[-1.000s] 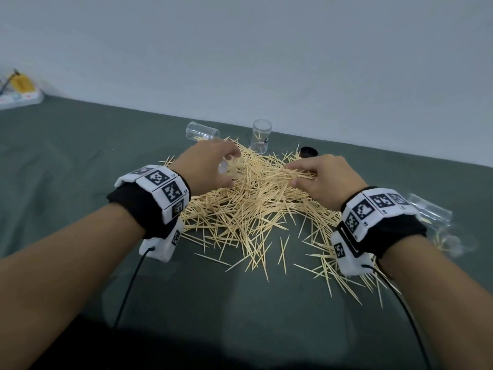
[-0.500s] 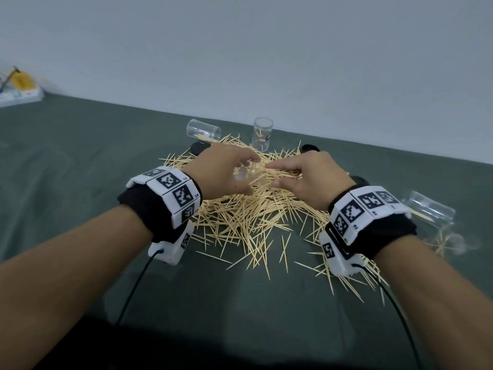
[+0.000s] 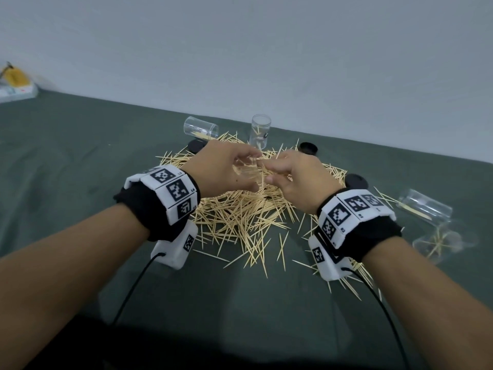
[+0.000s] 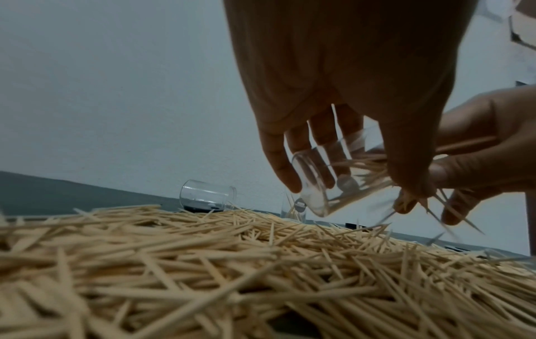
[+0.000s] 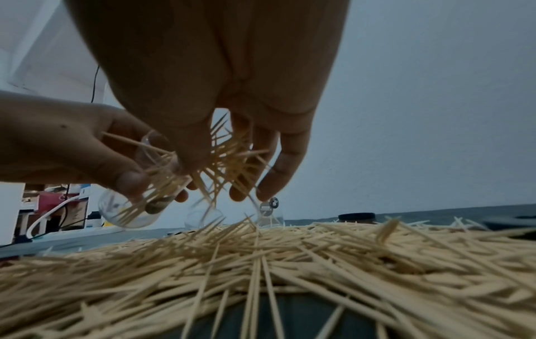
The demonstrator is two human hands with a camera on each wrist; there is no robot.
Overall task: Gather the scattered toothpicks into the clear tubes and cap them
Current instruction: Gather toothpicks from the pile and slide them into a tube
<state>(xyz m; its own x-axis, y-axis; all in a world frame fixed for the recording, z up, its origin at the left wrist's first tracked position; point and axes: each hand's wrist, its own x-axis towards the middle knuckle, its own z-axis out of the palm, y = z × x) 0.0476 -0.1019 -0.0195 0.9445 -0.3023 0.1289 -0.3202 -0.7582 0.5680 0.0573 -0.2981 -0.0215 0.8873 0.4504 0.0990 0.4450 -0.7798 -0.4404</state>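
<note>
A big heap of wooden toothpicks (image 3: 240, 217) lies on the dark green cloth. My left hand (image 3: 226, 172) grips a clear tube (image 4: 327, 185) tilted above the heap, its mouth toward my right hand. My right hand (image 3: 290, 174) pinches a bundle of toothpicks (image 5: 220, 156) and holds their tips in the tube's (image 5: 130, 206) mouth. Some picks hang loose below the fingers (image 5: 290, 158). In the head view the held tube is mostly hidden behind both hands.
Another tube (image 3: 200, 128) lies on its side at the back left and one (image 3: 260, 130) stands upright behind the heap. Two more tubes (image 3: 424, 209) lie at the right. Black caps (image 3: 308, 148) sit around the heap. A power strip (image 3: 16, 90) is far left.
Both hands rose off the heap and came together. The left hand lifted the clear tube, and the right hand brought a pinch of toothpicks to its mouth.
</note>
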